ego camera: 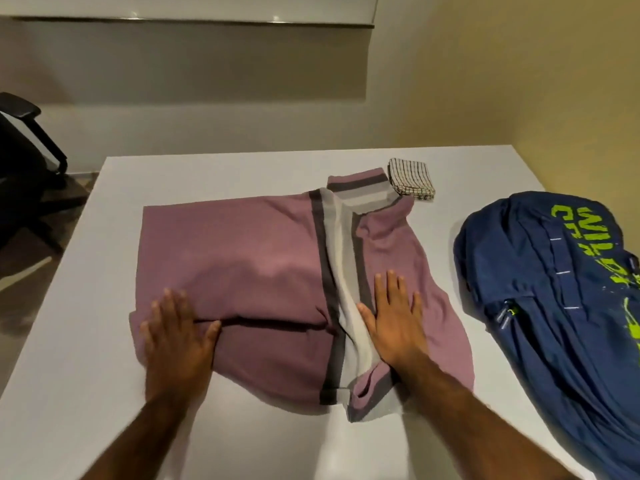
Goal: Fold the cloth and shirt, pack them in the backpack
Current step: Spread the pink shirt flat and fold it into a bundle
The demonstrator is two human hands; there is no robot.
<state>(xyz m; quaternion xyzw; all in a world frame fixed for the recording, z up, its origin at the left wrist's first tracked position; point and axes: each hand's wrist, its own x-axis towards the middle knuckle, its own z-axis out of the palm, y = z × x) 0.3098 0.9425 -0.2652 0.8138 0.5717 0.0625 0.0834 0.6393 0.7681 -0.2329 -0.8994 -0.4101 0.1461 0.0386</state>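
A mauve shirt (pixel 249 251) with grey and white stripes lies partly folded in the middle of the white table (pixel 86 358). My left hand (pixel 176 341) presses flat on its near left part, fingers spread. My right hand (pixel 394 320) lies flat on the striped band and the right part of the shirt, fingers apart. A small folded checked cloth (pixel 410 180) rests just beyond the shirt's collar. At the table's right side lies a blue backpack (pixel 554 306) with neon green lettering, apart from both hands.
A black office chair (pixel 24 161) stands off the table's far left corner. A beige wall runs behind and to the right. Bare table surface shows in front of the shirt and along the left side.
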